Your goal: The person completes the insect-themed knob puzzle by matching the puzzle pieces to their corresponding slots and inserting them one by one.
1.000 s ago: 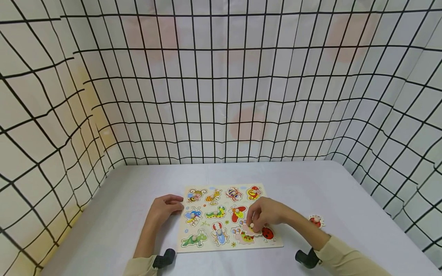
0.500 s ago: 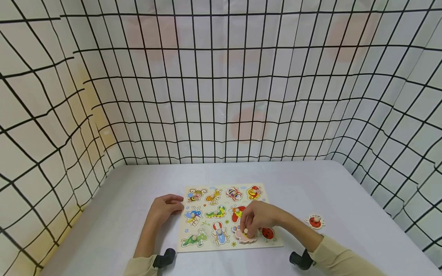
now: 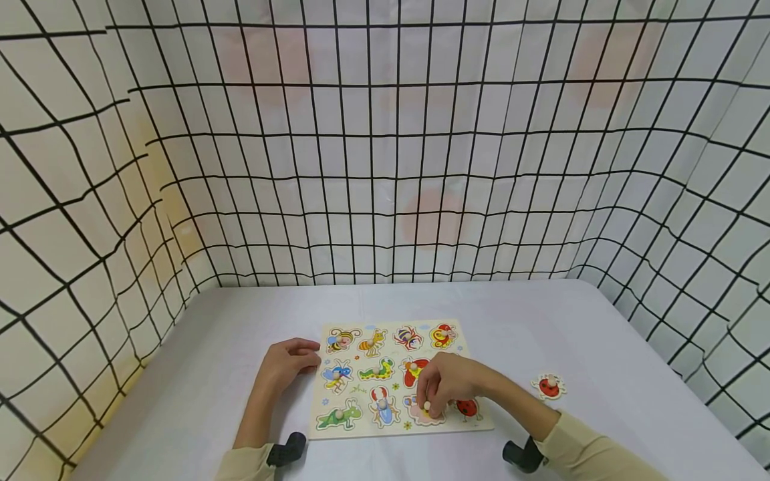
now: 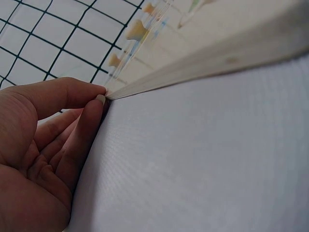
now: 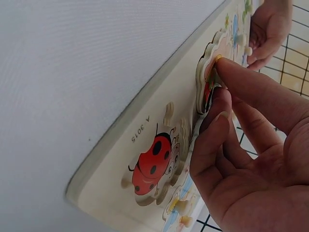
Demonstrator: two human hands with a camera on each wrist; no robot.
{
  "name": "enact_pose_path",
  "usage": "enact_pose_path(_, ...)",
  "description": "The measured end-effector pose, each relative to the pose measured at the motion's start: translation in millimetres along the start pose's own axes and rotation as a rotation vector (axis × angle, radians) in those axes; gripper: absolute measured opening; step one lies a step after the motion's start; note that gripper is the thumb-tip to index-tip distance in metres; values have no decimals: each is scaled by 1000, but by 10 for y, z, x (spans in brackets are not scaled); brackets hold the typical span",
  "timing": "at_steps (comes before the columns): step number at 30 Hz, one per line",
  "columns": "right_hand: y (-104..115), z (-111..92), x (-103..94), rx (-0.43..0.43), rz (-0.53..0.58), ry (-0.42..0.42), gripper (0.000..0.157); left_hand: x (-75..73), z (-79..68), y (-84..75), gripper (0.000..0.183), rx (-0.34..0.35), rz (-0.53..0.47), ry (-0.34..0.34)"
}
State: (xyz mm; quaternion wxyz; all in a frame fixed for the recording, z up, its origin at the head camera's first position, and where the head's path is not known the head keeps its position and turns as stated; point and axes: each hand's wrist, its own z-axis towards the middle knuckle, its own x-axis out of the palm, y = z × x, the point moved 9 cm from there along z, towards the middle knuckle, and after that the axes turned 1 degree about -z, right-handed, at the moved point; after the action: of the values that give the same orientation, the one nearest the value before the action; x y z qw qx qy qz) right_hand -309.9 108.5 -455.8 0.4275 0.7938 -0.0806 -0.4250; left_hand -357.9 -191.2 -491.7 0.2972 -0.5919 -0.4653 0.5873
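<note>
A wooden knob puzzle board printed with insects lies flat on the white table. My right hand pinches a pink scalloped puzzle piece by its small knob, over the bottom row right of the blue beetle. In the right wrist view the piece's scalloped edge shows raised from the board face, and fingers hide part of it. My left hand rests at the board's left side; its fingertips touch the board edge in the left wrist view. The ladybug recess has no piece in it.
A loose ladybug piece with a knob lies on the table right of the board. Several other insect pieces with knobs, such as the green grasshopper, sit in the board. Black-gridded white walls enclose the back and sides.
My right hand has moved left and a little down, bringing the pink piece from partly over the ladybug recess to its present spot. The left hand has stayed put.
</note>
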Motion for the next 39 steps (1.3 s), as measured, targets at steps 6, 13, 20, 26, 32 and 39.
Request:
enact_pose_path(6, -5, -2, 0, 4, 7, -2, 16, 1, -4, -2, 25, 8, 1, 0)
enact_pose_path(13, -3, -5, -3, -6, 21, 2, 16, 1, -6, 3, 26, 2, -1, 2)
enact_pose_path(20, -26, 4, 4, -1, 13, -6, 16, 0, -11, 3, 26, -3, -6, 3)
enact_pose_path(26, -42, 15, 14, 5, -3, -13, 16, 3, -7, 9, 26, -7, 0, 3)
enact_pose_path(32, -49, 10, 12, 11, -2, -17, 17, 13, 1, -5, 26, 2, -2, 6)
enact_pose_path(39, -40, 13, 18, -1, 5, -17, 17, 9, 38, 35, 26, -13, -3, 0)
